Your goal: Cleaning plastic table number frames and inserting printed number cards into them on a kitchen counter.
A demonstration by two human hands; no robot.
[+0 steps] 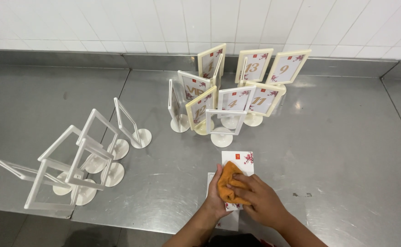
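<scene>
An orange cloth (230, 182) lies bunched on a white card (243, 159) with a red floral corner, flat on the steel counter (328, 151). My right hand (260, 199) presses down on the cloth from the right. My left hand (216, 194) grips the cloth's left side and rests on the card. A second white card (228, 220) lies partly under my left wrist. An empty white frame stand (224, 126) is just beyond the card.
Several cream and white table sign stands holding floral cards (237, 87) cluster at the back centre by the tiled wall. Several empty white frame stands (79, 160) are grouped on the left counter, near its front edge. A seam (118, 105) divides the two counters.
</scene>
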